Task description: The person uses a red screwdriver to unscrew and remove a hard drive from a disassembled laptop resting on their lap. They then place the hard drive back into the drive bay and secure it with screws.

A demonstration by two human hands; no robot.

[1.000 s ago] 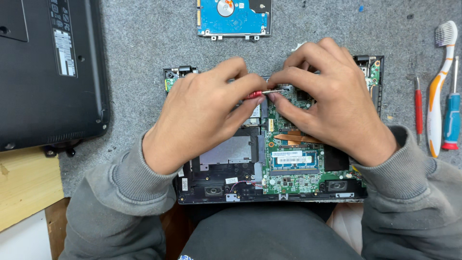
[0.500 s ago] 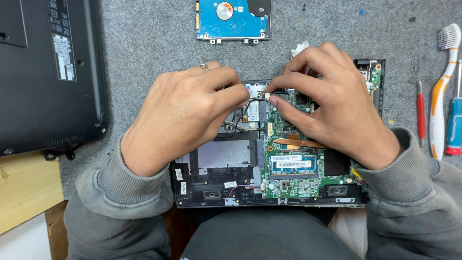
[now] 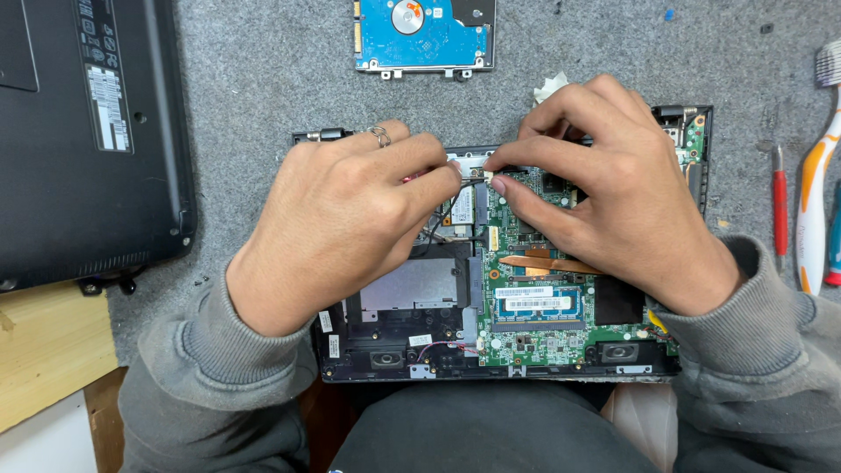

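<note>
The opened laptop base (image 3: 491, 350) lay on the grey mat (image 3: 263, 88) directly before the person, its green circuit board (image 3: 543, 328) facing up. Both hands met over the upper middle of the board. The left hand (image 3: 350, 223) was curled narrow, fingertips pinched on a slim red-handled tool (image 3: 420, 177) of which only a sliver showed. The right hand (image 3: 604, 193) was likewise closed to a pinch, thumb and forefinger pressing a small part at the small wireless card (image 3: 462, 210), probably to steady it; whether it gripped anything could not be told. Black antenna wires (image 3: 442, 229) ran beneath the fingers. A blue hard drive (image 3: 425, 35) sat well apart above. A black laptop cover (image 3: 79, 140) lay left, near the base. A red screwdriver (image 3: 779, 210) and an orange-and-white toothbrush (image 3: 815, 193) lay right, leaving open mat above the base
</note>
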